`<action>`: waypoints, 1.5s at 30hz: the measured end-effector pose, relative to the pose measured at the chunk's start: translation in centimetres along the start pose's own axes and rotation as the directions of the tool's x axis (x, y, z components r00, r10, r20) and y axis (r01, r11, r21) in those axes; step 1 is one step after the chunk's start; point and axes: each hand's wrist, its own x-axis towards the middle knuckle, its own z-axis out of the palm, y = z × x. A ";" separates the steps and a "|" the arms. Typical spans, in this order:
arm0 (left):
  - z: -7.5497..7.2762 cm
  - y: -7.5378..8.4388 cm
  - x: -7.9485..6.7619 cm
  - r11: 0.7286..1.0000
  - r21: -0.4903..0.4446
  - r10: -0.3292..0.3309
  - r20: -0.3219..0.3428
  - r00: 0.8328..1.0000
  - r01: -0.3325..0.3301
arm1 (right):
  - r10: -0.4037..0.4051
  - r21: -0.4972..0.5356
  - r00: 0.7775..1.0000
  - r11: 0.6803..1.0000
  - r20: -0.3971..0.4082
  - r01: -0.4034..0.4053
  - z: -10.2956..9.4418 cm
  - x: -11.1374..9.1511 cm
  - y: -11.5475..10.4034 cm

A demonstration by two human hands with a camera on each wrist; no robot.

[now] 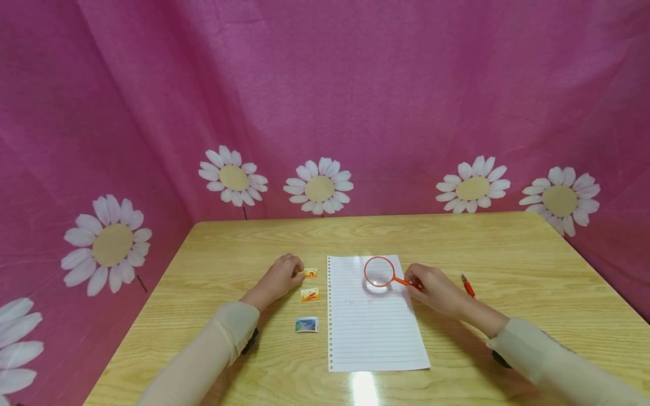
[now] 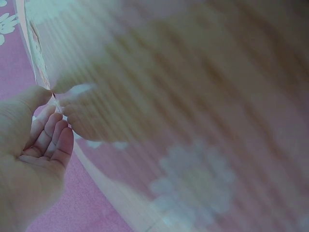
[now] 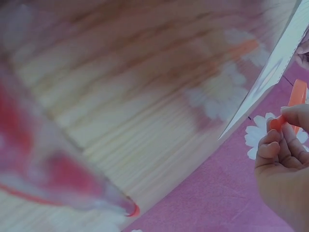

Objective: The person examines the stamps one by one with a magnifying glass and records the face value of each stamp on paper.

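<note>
In the head view my left hand has its thumb and fingers at the left edge of a small yellow stamp, pinching it against the table. The left wrist view shows thumb and fingertip nearly meeting at the surface. Below lie a second yellow stamp with a red figure and a blue-green landscape stamp. My right hand grips the handle of an orange-rimmed magnifying glass, its lens over the upper part of a lined sheet.
A red pen lies just right of my right hand, large and blurred in the right wrist view. Faint pencil figures mark the sheet's middle. A pink curtain with white daisies hangs behind the light wood table.
</note>
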 end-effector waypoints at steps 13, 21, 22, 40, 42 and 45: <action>-0.1 0.1 0.0 1.000 0.004 -0.005 0.002 1.000 0.005 | 0.006 -0.024 1.000 1.000 -0.025 -0.007 -0.8 -1.3 1.1; 0.0 0.1 0.0 1.000 0.005 -0.010 0.006 1.000 0.010 | 0.032 -0.037 0.999 0.999 -0.030 -0.033 -1.5 -2.2 1.6; 0.0 0.1 -0.1 1.000 0.007 -0.008 0.005 1.000 0.008 | 0.035 -0.032 0.999 0.999 -0.028 -0.036 -1.6 -2.3 1.6; 0.0 0.1 0.0 1.000 0.022 0.002 0.000 1.000 -0.002 | 0.096 -0.067 0.995 0.993 -0.020 -0.097 -2.9 -4.2 2.7; 0.0 0.1 0.0 1.000 0.024 0.005 0.000 1.000 -0.005 | 0.106 -0.077 0.994 0.991 -0.017 -0.107 -3.0 -4.4 2.8; 0.0 0.1 0.0 1.000 0.018 0.006 -0.001 1.000 -0.006 | 0.112 -0.085 0.993 0.990 -0.019 -0.114 -3.2 -4.7 3.0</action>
